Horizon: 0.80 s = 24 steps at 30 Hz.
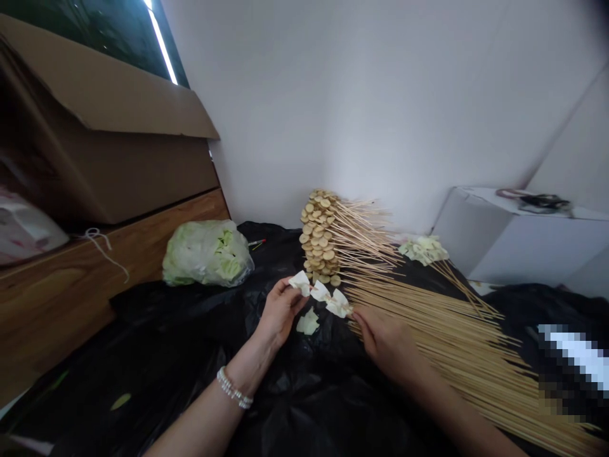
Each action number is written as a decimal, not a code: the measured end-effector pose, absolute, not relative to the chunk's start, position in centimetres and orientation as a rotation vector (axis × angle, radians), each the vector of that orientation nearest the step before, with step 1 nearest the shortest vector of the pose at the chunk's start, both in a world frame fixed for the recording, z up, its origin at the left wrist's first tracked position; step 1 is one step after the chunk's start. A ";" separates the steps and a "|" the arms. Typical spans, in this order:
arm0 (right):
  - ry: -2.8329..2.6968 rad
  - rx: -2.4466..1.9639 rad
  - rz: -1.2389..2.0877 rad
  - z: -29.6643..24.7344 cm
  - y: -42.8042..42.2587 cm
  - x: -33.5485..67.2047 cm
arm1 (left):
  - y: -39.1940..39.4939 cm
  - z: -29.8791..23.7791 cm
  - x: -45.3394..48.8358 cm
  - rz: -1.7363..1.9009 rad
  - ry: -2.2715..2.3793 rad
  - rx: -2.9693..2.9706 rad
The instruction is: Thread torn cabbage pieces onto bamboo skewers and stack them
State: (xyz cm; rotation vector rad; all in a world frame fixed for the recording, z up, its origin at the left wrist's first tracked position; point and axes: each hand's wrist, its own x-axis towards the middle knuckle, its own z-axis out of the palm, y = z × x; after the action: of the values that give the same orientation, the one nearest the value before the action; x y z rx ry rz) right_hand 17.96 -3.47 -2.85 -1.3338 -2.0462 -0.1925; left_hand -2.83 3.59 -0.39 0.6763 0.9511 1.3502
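Observation:
My left hand (281, 309) pinches a pale cabbage leaf piece (301, 282) at the tip of a thin skewer. Two more cabbage pieces (337, 303) are threaded along that skewer, to the right of the first. With closed fingers, my right hand (380, 335) grips the skewer just beyond the last piece; the rest of the stick is hidden by the hand. Below the skewer, a loose cabbage piece (308, 322) lies on the black plastic sheet (304, 387).
Behind my hands stands a stack of skewered round slices (320, 235). Many bare skewers (442, 336) spread out at right, near finished cabbage skewers (424, 249). A clear bag of cabbage (209, 254) sits at left, below a cardboard box (143, 158). A white box (518, 244) stands far right.

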 end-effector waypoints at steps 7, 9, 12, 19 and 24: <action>-2.078 -1.464 -0.180 -3.2 -3.3 18.1 | 2.9 0.2 -2.4 1.394 0.858 0.761; -2.083 -1.466 -0.188 -3.2 -3.3 18.2 | 2.8 0.4 -2.4 1.373 0.839 0.784; -2.093 -1.449 -0.197 -3.2 -3.3 18.2 | 2.8 0.3 -2.5 1.348 0.849 0.795; -2.098 -1.435 -0.157 -2.9 -3.6 17.9 | 3.2 -0.2 -2.6 1.411 0.845 0.758; -2.099 -1.463 -0.177 -3.0 -3.6 17.9 | 3.1 -0.3 -2.4 1.406 0.850 0.765</action>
State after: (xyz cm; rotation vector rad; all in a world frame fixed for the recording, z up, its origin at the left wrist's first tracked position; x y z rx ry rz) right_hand 17.85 -3.58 -3.00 -1.4635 -2.0993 -0.1773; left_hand -2.43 3.11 -0.32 0.7653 0.8500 1.4064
